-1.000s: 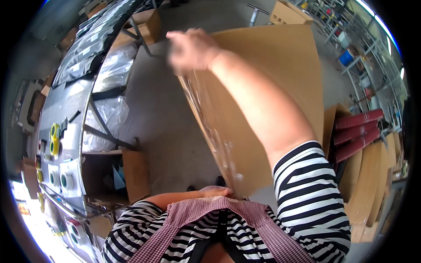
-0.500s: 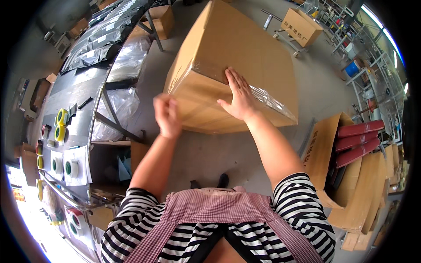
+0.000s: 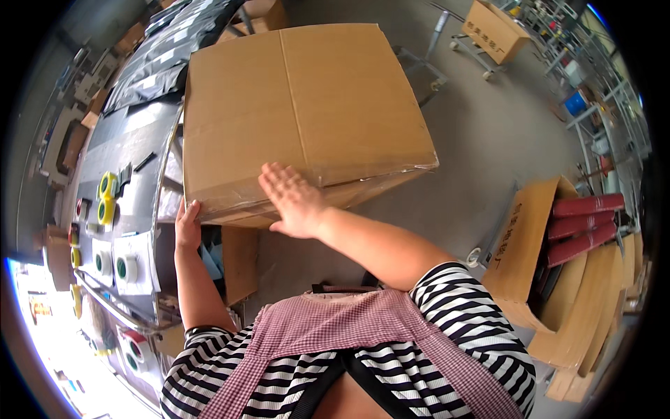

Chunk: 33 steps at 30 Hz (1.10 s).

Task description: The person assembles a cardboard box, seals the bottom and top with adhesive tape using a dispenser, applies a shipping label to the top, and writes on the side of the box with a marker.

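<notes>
A large cardboard box [image 3: 349, 91] fills the upper middle, a crease running across its upper face. Clear packing tape [image 3: 377, 179] lies wrinkled and shiny along its near edge. My left hand [image 3: 186, 227] grips the box at its near left corner, thumb on the surface; its other fingers are partly hidden. Flat against the box near the taped edge rests my right hand [image 3: 299, 202], fingers stretched out and slightly blurred.
On the left, a metal-topped table [image 3: 132, 157] bears tape rolls [image 3: 106, 199] and black plastic packages [image 3: 157, 77]. An open carton [image 3: 513, 244] with dark red rolls [image 3: 583, 225] stands at right. A boxed cart [image 3: 492, 35] is at far right.
The box has turned and shifted left, its creased face now upward. My left hand has moved left onto its corner; my right hand has moved left and down along the taped edge.
</notes>
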Motion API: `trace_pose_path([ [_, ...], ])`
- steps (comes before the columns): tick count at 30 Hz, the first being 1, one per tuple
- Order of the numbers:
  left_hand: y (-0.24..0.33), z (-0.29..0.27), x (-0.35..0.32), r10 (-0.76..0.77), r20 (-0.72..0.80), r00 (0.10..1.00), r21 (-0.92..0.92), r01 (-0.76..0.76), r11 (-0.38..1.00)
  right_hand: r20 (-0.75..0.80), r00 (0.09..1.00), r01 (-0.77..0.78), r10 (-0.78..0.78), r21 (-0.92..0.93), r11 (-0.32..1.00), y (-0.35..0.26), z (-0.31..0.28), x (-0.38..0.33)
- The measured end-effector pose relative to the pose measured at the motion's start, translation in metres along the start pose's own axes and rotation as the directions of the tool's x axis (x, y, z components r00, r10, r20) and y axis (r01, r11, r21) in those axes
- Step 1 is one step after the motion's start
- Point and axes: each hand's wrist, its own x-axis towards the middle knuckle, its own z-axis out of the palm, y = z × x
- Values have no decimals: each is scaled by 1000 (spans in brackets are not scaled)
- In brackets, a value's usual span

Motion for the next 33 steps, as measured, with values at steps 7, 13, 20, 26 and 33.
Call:
trace_pose_path([
  [7,-34,-151,2,-126,-178,976,-206,89,974,-200,957,-236,210,-117,965,87,1,-15],
  [13,-45,-119,12,-90,-64,994,-216,74,973,-206,546,-720,812,380,581,218,-3,-72],
  [20,-50,-123,35,-182,-310,933,-278,94,956,109,531,-272,840,961,47,208,-7,-38],
  [26,-13,-88,90,-175,-219,960,-95,158,983,230,587,-306,776,951,-50,269,-38,-49],
  [33,36,-21,122,-176,-227,958,-117,153,981,59,566,-163,822,986,41,249,-113,-59],
])
